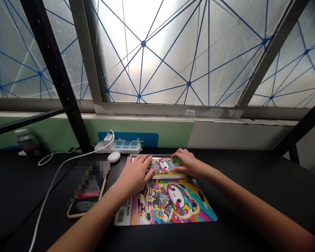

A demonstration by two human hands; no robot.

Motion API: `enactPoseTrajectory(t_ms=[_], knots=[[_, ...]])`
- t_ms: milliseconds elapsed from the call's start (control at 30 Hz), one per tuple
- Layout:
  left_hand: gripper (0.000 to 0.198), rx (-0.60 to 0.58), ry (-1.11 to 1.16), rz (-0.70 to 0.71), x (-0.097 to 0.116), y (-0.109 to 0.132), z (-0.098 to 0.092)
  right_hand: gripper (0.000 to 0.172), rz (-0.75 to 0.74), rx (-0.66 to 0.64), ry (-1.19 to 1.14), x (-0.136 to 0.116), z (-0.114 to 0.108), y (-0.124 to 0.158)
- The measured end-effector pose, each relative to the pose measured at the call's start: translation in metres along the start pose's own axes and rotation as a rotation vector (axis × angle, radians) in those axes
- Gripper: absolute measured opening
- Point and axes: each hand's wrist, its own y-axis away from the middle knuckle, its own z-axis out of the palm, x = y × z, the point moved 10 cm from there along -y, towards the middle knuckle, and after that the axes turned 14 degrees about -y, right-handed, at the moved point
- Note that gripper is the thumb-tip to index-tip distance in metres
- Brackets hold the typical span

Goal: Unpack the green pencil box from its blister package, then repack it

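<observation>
A pencil box with a bright cartoon character on top lies crosswise on the black table, at the far edge of a colourful printed sheet. That sheet shows a similar character, a barcode and partly hidden lettering ending in "NCIL BOX". My left hand is closed over the box's left end, its thumb near the front edge. Around the right end, my right hand holds with thumb in front and fingers at the back. My hands cover both ends of the box.
Behind the box stand a white power strip with a plugged-in charger and a round white case. A phone lies left, beside a thin stick and a blurred patch. A white cable crosses the left side. A bottle stands farther back.
</observation>
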Motion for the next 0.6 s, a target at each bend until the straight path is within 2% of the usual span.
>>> enactPoseTrajectory(t_ms=[267, 467, 600], knots=[[0.053, -0.007, -0.01, -0.059, -0.017, -0.002, -0.001, 0.053, -0.006, 0.12, 0.024, -0.005, -0.007, 0.006], [0.062, 0.099, -0.019, -0.093, -0.03, -0.002, -0.011, 0.052, -0.103, 0.234, 0.069, -0.024, -0.013, 0.016], [0.067, 0.217, -0.009, -0.042, -0.029, 0.001, -0.027, 0.043, -0.197, 0.32, 0.114, -0.042, -0.017, 0.031]])
